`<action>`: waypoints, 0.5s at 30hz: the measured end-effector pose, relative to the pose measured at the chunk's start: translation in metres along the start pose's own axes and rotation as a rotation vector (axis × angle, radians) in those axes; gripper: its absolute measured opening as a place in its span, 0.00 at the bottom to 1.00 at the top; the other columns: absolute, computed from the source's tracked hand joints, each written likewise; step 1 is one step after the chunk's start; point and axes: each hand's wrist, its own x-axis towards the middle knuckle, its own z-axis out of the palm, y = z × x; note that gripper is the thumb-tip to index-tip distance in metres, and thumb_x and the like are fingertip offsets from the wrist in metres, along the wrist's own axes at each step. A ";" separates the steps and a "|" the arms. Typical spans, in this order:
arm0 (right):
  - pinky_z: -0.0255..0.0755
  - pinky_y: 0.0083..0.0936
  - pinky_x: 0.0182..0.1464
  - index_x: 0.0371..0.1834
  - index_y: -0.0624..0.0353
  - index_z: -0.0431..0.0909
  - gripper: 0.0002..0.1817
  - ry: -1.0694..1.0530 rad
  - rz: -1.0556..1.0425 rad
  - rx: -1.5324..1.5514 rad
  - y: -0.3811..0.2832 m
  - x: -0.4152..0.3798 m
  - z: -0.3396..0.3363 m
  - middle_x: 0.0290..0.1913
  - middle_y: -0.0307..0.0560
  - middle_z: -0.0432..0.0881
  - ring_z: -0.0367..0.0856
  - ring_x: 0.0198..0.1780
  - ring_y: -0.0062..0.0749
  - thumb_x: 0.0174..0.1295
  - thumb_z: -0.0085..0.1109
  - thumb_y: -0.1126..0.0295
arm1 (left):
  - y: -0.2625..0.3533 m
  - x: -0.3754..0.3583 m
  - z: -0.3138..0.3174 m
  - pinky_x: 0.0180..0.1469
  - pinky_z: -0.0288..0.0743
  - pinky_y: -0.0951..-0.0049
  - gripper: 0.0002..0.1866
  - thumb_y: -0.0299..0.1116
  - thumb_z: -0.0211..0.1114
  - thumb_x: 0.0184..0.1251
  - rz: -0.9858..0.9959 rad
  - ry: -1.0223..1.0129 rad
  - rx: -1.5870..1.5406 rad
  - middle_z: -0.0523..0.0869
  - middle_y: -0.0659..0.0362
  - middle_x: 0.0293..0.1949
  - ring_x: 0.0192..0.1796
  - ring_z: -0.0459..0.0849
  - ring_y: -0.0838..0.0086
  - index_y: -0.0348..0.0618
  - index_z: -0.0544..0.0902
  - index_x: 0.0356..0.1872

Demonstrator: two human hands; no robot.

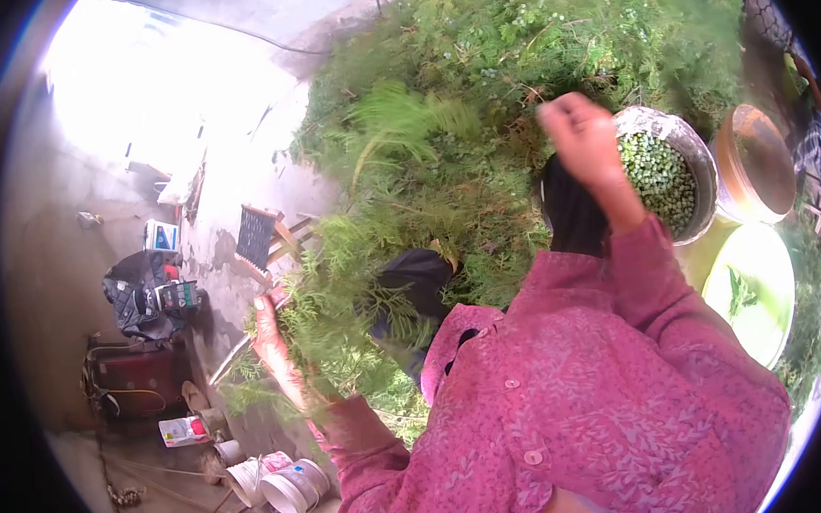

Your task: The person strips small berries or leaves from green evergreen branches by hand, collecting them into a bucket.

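Wrapped round the stem end of a leafy green branch [327, 318], my left hand [273, 343] is at the left of the body. My right hand [583, 137] is raised beside the bowl's left rim, its fingers curled and blurred; whether it holds anything cannot be made out. The grey bowl [704, 169] contains many small green berries [656, 177]. A large heap of green branches [512, 63], some bearing pale berries, spreads in front of me.
A round sieve [776, 162] and a bright green basin [778, 284] stand at the right. A small folding stool [258, 236] is at the left. White buckets [294, 489], a dark red case [139, 374] and a dark bag [133, 298] lie farther left.
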 end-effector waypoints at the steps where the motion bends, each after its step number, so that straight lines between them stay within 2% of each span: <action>1: 0.68 0.21 0.25 0.26 0.62 0.76 0.12 0.049 0.021 0.011 0.012 0.008 -0.014 0.19 0.41 0.76 0.71 0.21 0.19 0.57 0.57 0.62 | -0.001 0.003 -0.008 0.36 0.74 0.71 0.22 0.48 0.59 0.61 -0.038 0.007 -0.028 0.82 0.53 0.36 0.35 0.80 0.70 0.35 0.78 0.41; 2: 0.68 0.20 0.25 0.29 0.61 0.77 0.13 0.093 0.036 -0.049 0.022 0.013 -0.031 0.20 0.41 0.77 0.71 0.22 0.19 0.57 0.57 0.61 | -0.004 0.005 -0.010 0.36 0.74 0.71 0.22 0.48 0.59 0.61 -0.026 0.016 -0.028 0.82 0.53 0.36 0.35 0.80 0.70 0.35 0.78 0.41; 4: 0.69 0.21 0.27 0.33 0.61 0.77 0.12 0.247 -0.002 -0.136 0.050 0.016 -0.059 0.21 0.41 0.78 0.72 0.22 0.21 0.58 0.56 0.62 | -0.011 0.010 -0.012 0.36 0.75 0.71 0.19 0.43 0.58 0.61 -0.056 0.078 -0.355 0.81 0.53 0.37 0.34 0.79 0.69 0.35 0.77 0.42; 5: 0.70 0.22 0.28 0.35 0.61 0.77 0.13 0.289 0.102 -0.259 0.059 0.015 -0.072 0.22 0.44 0.79 0.74 0.22 0.25 0.56 0.58 0.62 | -0.020 0.018 -0.027 0.36 0.75 0.71 0.19 0.43 0.58 0.61 -0.045 0.084 -0.358 0.81 0.53 0.37 0.34 0.79 0.69 0.35 0.77 0.42; 6: 0.72 0.27 0.33 0.38 0.59 0.77 0.14 0.182 0.141 -0.582 0.082 0.014 -0.091 0.27 0.50 0.80 0.78 0.28 0.37 0.53 0.59 0.63 | -0.028 0.039 -0.013 0.36 0.74 0.70 0.19 0.43 0.58 0.61 0.040 0.094 -0.228 0.81 0.53 0.37 0.35 0.79 0.69 0.35 0.77 0.43; 7: 0.71 0.33 0.43 0.41 0.59 0.77 0.16 0.103 0.092 -0.809 0.111 0.008 -0.106 0.34 0.56 0.80 0.78 0.38 0.48 0.50 0.59 0.63 | -0.047 0.024 -0.043 0.37 0.74 0.70 0.19 0.42 0.58 0.61 0.124 0.104 -0.098 0.81 0.53 0.38 0.36 0.79 0.69 0.35 0.76 0.43; 8: 0.68 0.37 0.50 0.43 0.59 0.77 0.19 0.044 0.082 -0.868 0.146 -0.001 -0.118 0.39 0.59 0.78 0.75 0.46 0.50 0.49 0.59 0.62 | -0.067 0.006 -0.078 0.37 0.74 0.70 0.19 0.42 0.58 0.61 0.208 0.114 0.032 0.81 0.53 0.38 0.36 0.79 0.69 0.35 0.76 0.43; 9: 0.67 0.37 0.51 0.43 0.60 0.77 0.20 0.006 0.199 -0.867 0.138 -0.008 -0.122 0.39 0.60 0.78 0.74 0.47 0.49 0.49 0.58 0.60 | -0.076 0.014 -0.094 0.38 0.74 0.70 0.18 0.41 0.58 0.61 0.290 0.125 0.163 0.80 0.54 0.39 0.37 0.79 0.69 0.36 0.76 0.44; 10: 0.68 0.36 0.50 0.43 0.60 0.77 0.20 0.023 0.180 -0.829 0.154 -0.015 -0.126 0.40 0.59 0.78 0.75 0.45 0.49 0.50 0.58 0.60 | -0.094 0.005 -0.113 0.38 0.74 0.69 0.18 0.41 0.58 0.61 0.369 0.137 0.299 0.80 0.54 0.39 0.37 0.79 0.69 0.36 0.76 0.44; 11: 0.68 0.35 0.50 0.43 0.60 0.77 0.20 -0.003 0.255 -0.774 0.149 -0.019 -0.125 0.40 0.59 0.79 0.76 0.45 0.49 0.50 0.57 0.60 | -0.110 -0.002 -0.128 0.39 0.74 0.69 0.18 0.40 0.58 0.61 0.443 0.147 0.438 0.80 0.54 0.40 0.38 0.79 0.68 0.36 0.76 0.44; 13: 0.69 0.34 0.50 0.42 0.61 0.77 0.20 -0.038 0.333 -0.716 0.148 -0.024 -0.123 0.40 0.58 0.79 0.77 0.44 0.48 0.51 0.56 0.59 | -0.127 0.023 -0.138 0.40 0.74 0.69 0.17 0.39 0.58 0.61 0.583 0.163 0.722 0.80 0.54 0.41 0.39 0.79 0.68 0.36 0.75 0.45; 15: 0.70 0.33 0.49 0.41 0.61 0.78 0.19 -0.180 0.344 -0.710 0.156 -0.026 -0.120 0.40 0.57 0.80 0.79 0.43 0.46 0.51 0.55 0.59 | -0.155 0.024 -0.167 0.40 0.73 0.68 0.17 0.38 0.58 0.61 0.719 0.171 1.000 0.80 0.54 0.41 0.40 0.78 0.68 0.37 0.75 0.45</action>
